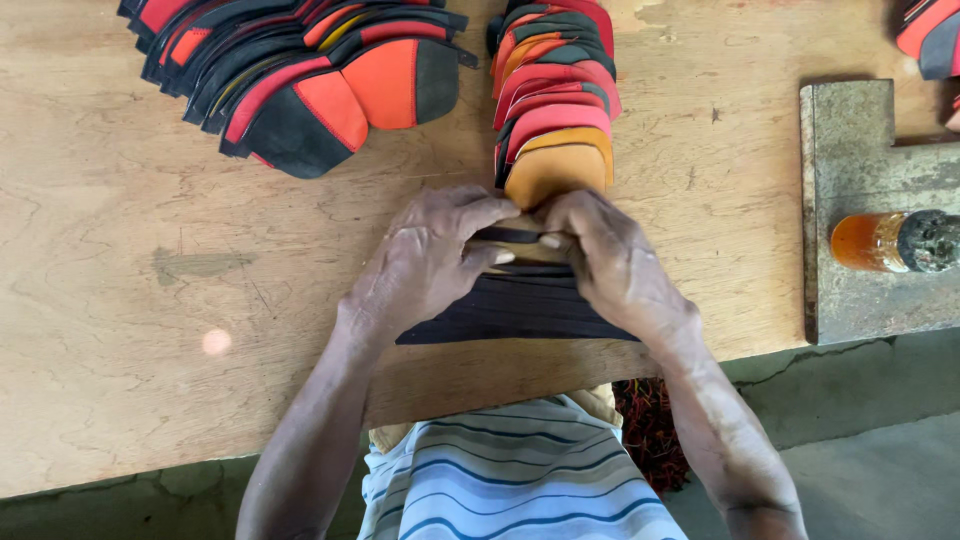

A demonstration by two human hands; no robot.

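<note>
While both hands meet at the centre of the wooden table [120, 300], they pinch a small tan piece with a dark strip [520, 240] between their fingertips, right above a fanned stack of dark strips [520, 310] lying at the near edge. The left hand [425, 260] grips it from nine o'clock, the right hand [610, 265] from three, thumbs touching it. At twelve o'clock, just beyond the fingers, a row of overlapping red, orange and tan cut pieces [555, 100] runs away. At eleven o'clock lies a spread heap of red-and-black pieces [300, 70]. At three o'clock, well apart, an amber bottle with a grimy cap [880, 242] rests on its side on a grey slab [850, 140].
</note>
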